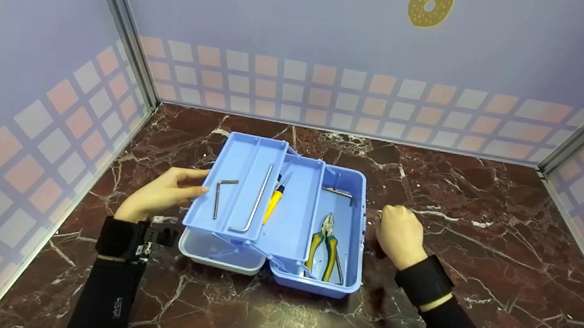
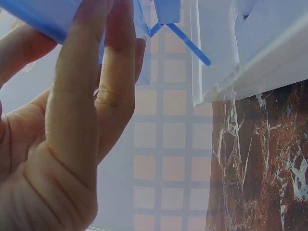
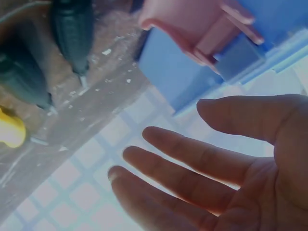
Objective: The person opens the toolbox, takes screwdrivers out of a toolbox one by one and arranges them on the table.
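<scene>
Toolbox (image 1: 313, 288) stands open on the table (image 1: 473, 264), and with your left grip (image 1: 162, 194) pinching its upper tray (image 1: 238, 159) and your right grip (image 1: 400, 234) spread, empty, to its right, tilting that tray could slide its 2 hex keys (image 1: 217, 200) out.

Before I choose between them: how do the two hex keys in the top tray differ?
In the head view, the left hex key is clearly shorter than the right hex key. The left key's short arm is at its far end, pointing right; the right key's is at its near end, pointing left. They lie on opposite sides of the top tray's divider. Both are L-shaped.
</scene>
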{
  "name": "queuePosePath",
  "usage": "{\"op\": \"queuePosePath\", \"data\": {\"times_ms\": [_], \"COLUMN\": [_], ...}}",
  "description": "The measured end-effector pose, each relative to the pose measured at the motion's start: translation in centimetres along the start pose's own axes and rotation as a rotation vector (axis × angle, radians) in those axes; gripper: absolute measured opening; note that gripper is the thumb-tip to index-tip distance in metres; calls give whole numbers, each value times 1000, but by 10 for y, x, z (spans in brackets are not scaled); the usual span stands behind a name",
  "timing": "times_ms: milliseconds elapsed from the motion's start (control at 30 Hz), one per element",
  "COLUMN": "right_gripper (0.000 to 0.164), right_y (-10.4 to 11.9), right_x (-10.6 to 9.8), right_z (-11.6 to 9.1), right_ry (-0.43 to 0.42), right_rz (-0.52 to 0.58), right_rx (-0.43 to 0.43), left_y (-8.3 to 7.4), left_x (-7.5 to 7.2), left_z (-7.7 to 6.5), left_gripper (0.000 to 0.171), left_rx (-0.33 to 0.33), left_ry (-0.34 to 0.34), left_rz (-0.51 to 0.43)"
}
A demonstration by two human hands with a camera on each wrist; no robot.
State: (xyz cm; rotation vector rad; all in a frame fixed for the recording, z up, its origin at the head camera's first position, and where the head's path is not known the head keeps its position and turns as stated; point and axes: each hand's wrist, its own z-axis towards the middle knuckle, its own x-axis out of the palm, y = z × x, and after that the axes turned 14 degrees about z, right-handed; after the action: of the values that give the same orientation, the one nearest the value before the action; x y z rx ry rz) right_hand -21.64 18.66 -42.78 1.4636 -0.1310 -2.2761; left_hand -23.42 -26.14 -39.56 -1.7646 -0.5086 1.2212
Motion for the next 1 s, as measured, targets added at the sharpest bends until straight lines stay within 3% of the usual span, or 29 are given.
{"op": "queuePosePath", "data": {"times_ms": [100,300,533,800,1000], "right_gripper": [19,49,63,66,65], "right_y": [2,6,11,25,36], "right_x": [-4,-8,-13,-10,-8], "right_z": [2,8,12,15,18], "right_ry": [13,100,171,167,218], "right_rz": [-8,-1,59,109,130], "right_rx": [0,46,61,-46,-116], "left_y": [0,-1,-1,-1,-1], "left_x": [0,0,-1,0,-1], "left_z": [-1,-1,-1,-2,-1], "left_gripper": [58,58,58,57,58], "left_rx": [0,-9,-6,-8,-4], "left_ry": [-2,-2,1,-1,-2], "left_rz": [-1,4,13,11,16]}}
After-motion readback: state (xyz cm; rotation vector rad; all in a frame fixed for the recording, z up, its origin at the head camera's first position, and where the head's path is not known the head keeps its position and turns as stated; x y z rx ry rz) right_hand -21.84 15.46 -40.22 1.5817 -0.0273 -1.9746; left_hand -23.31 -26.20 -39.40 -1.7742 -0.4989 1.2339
